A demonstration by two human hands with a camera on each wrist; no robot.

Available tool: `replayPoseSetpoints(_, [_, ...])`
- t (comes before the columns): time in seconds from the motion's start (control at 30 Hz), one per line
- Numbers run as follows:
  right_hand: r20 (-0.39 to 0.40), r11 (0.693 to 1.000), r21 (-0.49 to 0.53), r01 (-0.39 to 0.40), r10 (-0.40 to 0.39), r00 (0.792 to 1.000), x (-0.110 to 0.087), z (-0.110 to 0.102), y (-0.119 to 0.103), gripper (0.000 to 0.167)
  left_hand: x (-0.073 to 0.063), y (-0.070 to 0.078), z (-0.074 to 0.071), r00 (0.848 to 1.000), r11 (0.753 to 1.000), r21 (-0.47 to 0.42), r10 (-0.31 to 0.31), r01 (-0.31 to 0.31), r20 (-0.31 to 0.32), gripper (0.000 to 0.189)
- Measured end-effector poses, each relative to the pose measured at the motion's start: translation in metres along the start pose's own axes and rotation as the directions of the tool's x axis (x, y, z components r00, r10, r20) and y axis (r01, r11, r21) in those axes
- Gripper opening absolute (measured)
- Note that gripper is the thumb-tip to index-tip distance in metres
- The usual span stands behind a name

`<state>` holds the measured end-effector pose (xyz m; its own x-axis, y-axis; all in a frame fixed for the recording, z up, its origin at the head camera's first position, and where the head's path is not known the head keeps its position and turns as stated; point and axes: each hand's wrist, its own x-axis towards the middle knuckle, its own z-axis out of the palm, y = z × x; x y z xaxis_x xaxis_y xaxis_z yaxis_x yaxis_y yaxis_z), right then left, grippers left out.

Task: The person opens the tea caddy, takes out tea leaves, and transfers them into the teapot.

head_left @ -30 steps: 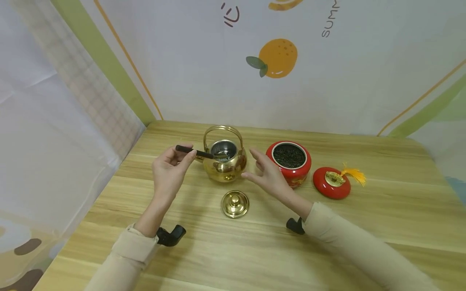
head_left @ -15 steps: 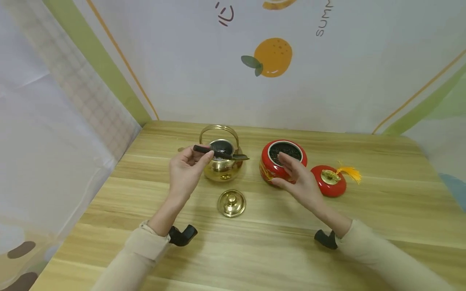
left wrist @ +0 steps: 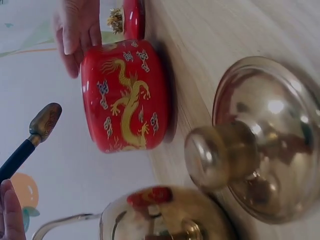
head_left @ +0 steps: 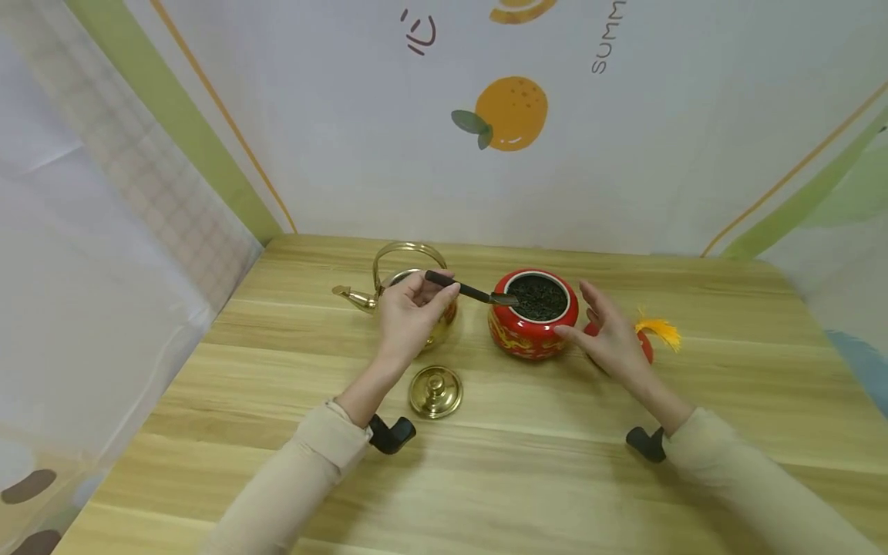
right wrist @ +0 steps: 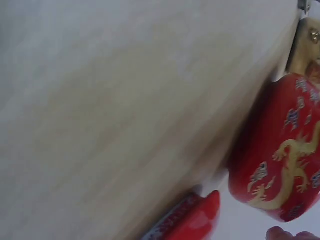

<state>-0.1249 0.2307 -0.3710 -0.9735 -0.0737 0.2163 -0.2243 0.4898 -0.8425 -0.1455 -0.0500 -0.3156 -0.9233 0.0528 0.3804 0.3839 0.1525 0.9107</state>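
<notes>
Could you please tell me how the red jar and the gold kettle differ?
The red jar is painted with a dragon, whereas the gold kettle is mirror-shiny. The kettle has an arched handle and a spout; the jar shows neither. Both stand upright and uncovered on the wooden table.

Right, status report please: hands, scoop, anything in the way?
Left hand pinches black-handled scoop, tip over red dragon jar. Right hand beside jar, contact unclear. Nothing apparent in the way.

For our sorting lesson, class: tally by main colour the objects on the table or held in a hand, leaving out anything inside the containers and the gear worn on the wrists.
Gold: 2 (kettle, kettle lid)
Red: 2 (jar, jar lid)
Black-handled: 1 (scoop)
Total: 5
</notes>
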Motion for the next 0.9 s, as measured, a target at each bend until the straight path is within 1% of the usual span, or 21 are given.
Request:
replayPoseSetpoints(0.17, [0.047, 0.998, -0.050, -0.046, 0.048, 0.998, 0.005, 0.000, 0.008, 0.085, 0.006, -0.002, 0.014, 0.999, 0.998, 0.049, 0.031, -0.032, 0.026, 0.017])
replayPoseSetpoints(0.27, [0.071, 0.996, -0.064, -0.054, 0.059, 0.996, 0.008, 0.000, 0.009, 0.086, 0.010, -0.005, 0.020, 0.998, 0.996, 0.072, 0.048, -0.052, 0.051, 0.018])
replayPoseSetpoints(0.53, [0.117, 0.999, 0.041, -0.032, 0.027, 0.993, 0.015, 0.003, 0.010, 0.082, 0.017, -0.009, 0.029, 0.990, 0.985, 0.133, 0.101, -0.114, 0.099, 0.016])
replayPoseSetpoints(0.63, [0.124, 0.998, 0.049, -0.040, 0.034, 0.992, 0.015, 0.003, 0.011, 0.083, 0.020, -0.009, 0.032, 0.988, 0.983, 0.145, 0.093, -0.111, 0.126, 0.016])
replayPoseSetpoints(0.9, [0.122, 0.997, 0.066, -0.040, 0.032, 0.992, 0.015, 0.004, 0.016, 0.082, 0.024, -0.008, 0.041, 0.980, 0.971, 0.229, 0.026, -0.072, 0.196, 0.015])
